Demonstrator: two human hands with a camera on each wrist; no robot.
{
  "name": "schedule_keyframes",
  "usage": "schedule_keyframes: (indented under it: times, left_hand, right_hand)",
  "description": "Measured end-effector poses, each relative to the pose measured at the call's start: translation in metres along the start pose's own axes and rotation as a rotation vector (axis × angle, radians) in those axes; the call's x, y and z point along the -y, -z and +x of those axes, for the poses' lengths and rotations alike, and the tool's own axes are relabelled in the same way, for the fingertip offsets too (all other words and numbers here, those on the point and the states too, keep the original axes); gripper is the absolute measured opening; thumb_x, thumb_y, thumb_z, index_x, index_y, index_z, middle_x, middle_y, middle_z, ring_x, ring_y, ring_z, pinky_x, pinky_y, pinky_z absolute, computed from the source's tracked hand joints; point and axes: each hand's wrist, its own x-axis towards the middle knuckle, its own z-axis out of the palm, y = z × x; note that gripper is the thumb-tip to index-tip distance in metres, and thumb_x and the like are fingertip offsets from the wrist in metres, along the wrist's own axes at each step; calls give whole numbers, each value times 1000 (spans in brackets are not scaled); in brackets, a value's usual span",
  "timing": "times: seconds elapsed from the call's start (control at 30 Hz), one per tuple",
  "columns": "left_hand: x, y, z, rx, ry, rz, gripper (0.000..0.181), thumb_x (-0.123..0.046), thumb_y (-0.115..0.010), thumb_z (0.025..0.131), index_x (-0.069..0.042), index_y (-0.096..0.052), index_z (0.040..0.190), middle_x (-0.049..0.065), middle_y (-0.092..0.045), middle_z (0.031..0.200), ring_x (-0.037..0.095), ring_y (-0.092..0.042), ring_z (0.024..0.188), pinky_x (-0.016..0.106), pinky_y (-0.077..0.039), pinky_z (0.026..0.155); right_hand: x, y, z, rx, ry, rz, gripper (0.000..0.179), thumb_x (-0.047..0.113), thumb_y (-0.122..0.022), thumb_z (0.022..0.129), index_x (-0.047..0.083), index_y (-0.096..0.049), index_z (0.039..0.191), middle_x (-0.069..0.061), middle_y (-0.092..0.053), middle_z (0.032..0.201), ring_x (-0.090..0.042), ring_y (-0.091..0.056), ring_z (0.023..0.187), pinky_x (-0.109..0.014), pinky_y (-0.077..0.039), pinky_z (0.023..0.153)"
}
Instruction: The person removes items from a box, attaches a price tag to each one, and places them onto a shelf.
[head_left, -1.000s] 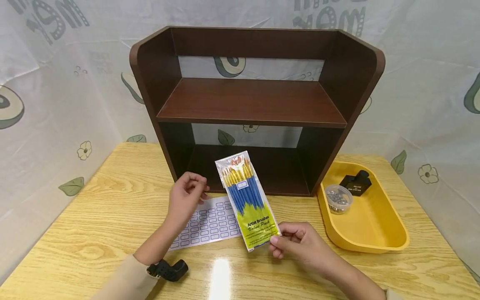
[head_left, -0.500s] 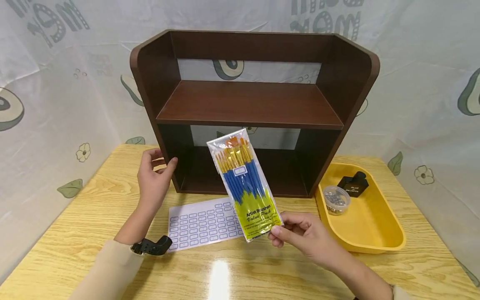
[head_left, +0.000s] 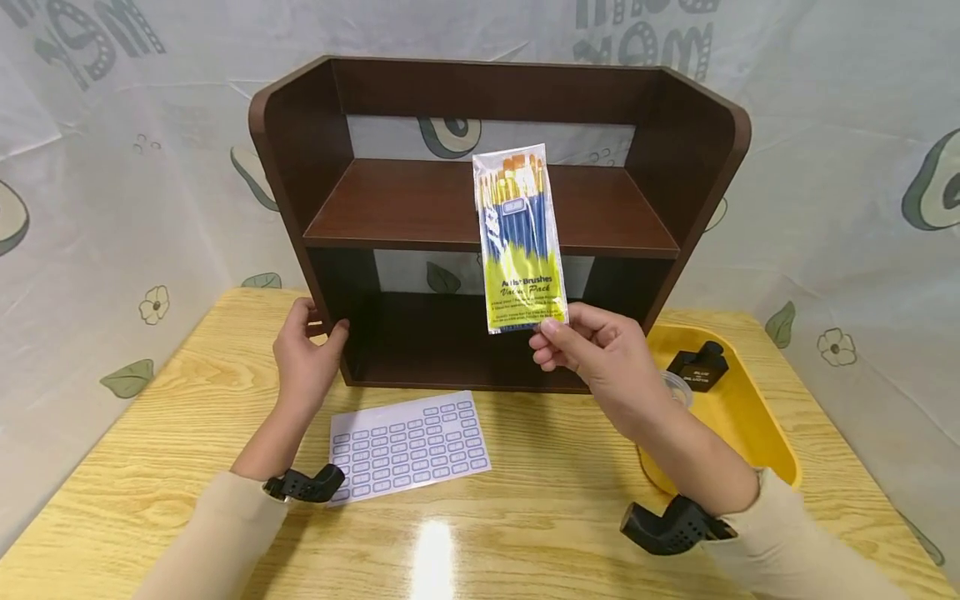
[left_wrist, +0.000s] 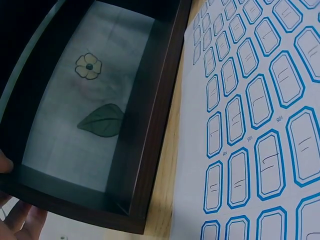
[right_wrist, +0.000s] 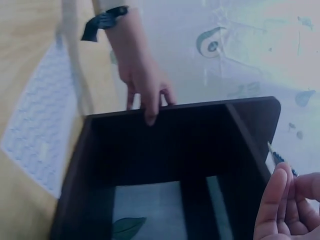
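I see the clear plastic pack of blue-handled brushes raised, and straighter, from before the lower half of the dark brown wooden two-tier shelf to before its upper half, the bare right hand lifted too. The bare left hand has moved from the shelf's front to grip its left side.

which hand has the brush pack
The right hand pinches the brush pack near its bottom corner; the left hand grips the side of the brown shelf unit.

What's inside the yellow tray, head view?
The yellow tray holds a black bottle and a clear tub mostly hidden behind the right hand. The right forearm covers more of it; anything behind there can't be seen.
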Motion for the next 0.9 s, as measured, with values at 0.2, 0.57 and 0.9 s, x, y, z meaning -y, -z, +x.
schedule_keyframes:
  times: [0.2, 0.57, 0.9]
  left_hand:
    - [0, 1, 1, 2, -8, -5, 26, -7, -66, 97, 0, -62, 122, 22, -69, 119, 34, -66, 108, 40, -54, 93]
    - [0, 3, 1, 7, -6, 6, 25, -7, -66, 97, 1, -62, 121, 22, -69, 119, 36, -66, 108, 37, -55, 91]
    - [1, 2, 1, 13, 8, 13, 26, -8, -66, 98, -1, -62, 123, 21, -70, 120, 35, -66, 108, 43, -55, 93]
  right_hand:
    - [23, -8, 26, -53, 14, 9, 25, 12, -63, 105, -6, -65, 123, 1, -75, 90, -11, -71, 80, -22, -63, 82]
    - [51, -19, 58, -108, -64, -24, 37, 22, -66, 103, 1, -64, 134, -2, -77, 95, -11, -77, 83, -19, -62, 81]
    - [64, -25, 73, -138, -111, -66, 38, 21, -64, 104, -2, -62, 134, -2, -74, 88, -10, -78, 79, -20, -63, 75]
